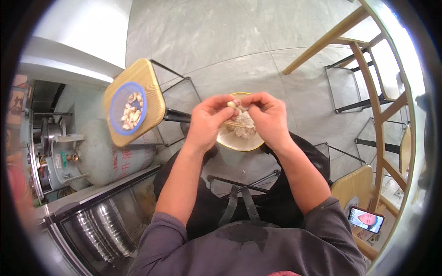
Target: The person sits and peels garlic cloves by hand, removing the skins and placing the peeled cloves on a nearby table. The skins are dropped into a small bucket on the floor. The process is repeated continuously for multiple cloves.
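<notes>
A pale garlic clove with a purplish patch is pinched between the thumb and fingers of my left hand. Close against it, my right hand has thumb and forefinger together on a pale bit of what looks like garlic skin; the fingers partly hide it. Below both hands, between my legs, is a round container with a yellow rim. Papery garlic skins are heaped in it. To the left, a blue plastic basket holds several loose cloves.
The basket stands on a wood-topped stool with black metal legs. Left of me lies a gas cylinder beside a metal-framed cabinet. On the right are a wooden frame, more stools and a lit phone.
</notes>
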`<action>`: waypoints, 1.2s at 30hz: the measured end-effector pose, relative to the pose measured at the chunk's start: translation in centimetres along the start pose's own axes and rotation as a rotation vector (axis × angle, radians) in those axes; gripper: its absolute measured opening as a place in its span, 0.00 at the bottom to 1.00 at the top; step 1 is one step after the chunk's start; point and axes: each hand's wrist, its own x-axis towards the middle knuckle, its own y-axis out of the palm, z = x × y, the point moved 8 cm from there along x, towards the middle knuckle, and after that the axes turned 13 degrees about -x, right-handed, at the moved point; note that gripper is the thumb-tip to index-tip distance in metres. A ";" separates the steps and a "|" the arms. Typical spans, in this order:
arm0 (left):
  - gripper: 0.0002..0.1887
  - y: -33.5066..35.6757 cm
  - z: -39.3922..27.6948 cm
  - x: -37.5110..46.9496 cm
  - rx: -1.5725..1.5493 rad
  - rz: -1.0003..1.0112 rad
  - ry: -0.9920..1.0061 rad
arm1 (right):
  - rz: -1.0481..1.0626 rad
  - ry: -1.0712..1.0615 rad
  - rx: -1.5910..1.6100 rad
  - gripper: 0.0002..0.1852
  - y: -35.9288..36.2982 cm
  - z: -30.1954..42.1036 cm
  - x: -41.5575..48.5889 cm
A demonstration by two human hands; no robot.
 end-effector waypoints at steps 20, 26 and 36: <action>0.12 1.3 -0.3 0.0 0.215 0.036 0.095 | -0.018 -0.076 -0.175 0.08 0.0 2.0 -0.4; 0.13 1.1 0.0 0.1 0.190 -0.003 0.051 | -0.052 -0.018 -0.200 0.06 -0.2 1.7 -0.4; 0.12 0.0 -0.2 0.3 0.325 -0.075 0.101 | -0.115 -0.238 -0.624 0.11 -0.1 1.8 0.0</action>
